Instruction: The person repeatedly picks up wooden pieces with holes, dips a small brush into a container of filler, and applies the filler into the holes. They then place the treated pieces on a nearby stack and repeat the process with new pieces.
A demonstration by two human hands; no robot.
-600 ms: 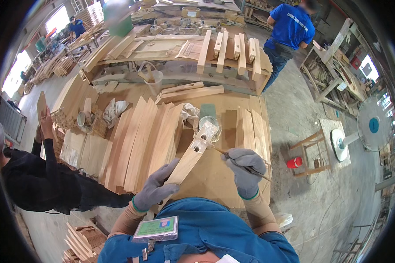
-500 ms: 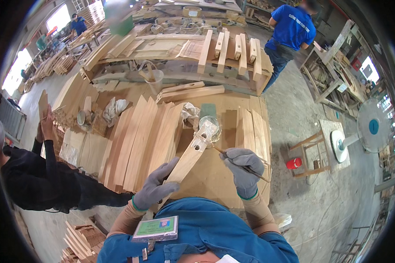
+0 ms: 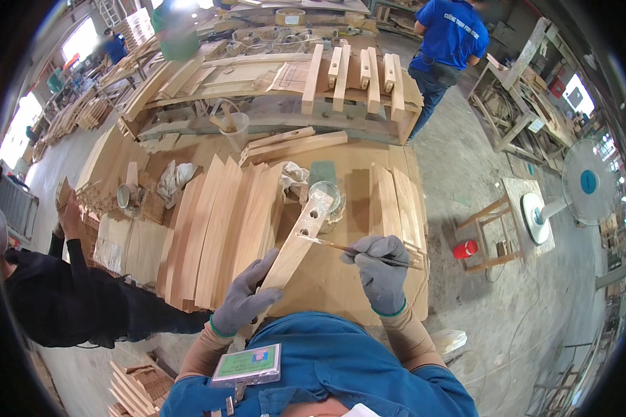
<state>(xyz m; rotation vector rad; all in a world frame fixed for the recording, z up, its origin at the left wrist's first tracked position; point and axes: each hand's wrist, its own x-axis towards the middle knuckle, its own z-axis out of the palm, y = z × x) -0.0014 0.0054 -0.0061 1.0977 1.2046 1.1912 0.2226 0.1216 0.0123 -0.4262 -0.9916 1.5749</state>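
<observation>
My left hand (image 3: 245,295), in a grey glove, grips the lower part of a pale wooden rail (image 3: 290,256) held tilted up before me. Two round holes and whitish smears show near its upper end. A thin brush (image 3: 342,247) is pinched in my gloved right hand (image 3: 380,272). Its white-coated tip lies at the rail's face, beside the lower hole; whether it touches cannot be made out. Behind the rail's upper end stands a clear jar (image 3: 335,197), partly hidden. Planks stand in a row (image 3: 219,222) left of the rail, and more boards (image 3: 395,201) stand at the right.
A white cloth (image 3: 294,175) and a plastic cup with brushes (image 3: 234,126) sit further back. Across the far bench (image 3: 264,83) lie several drilled rails. A person in black (image 3: 83,292) works at my left; another in blue (image 3: 446,48) stands far right. A fan (image 3: 535,217) stands right.
The brush has moved from the rail's right edge near the holes to the lower hole's left side. My right hand has shifted slightly, and the view has tilted a little.
</observation>
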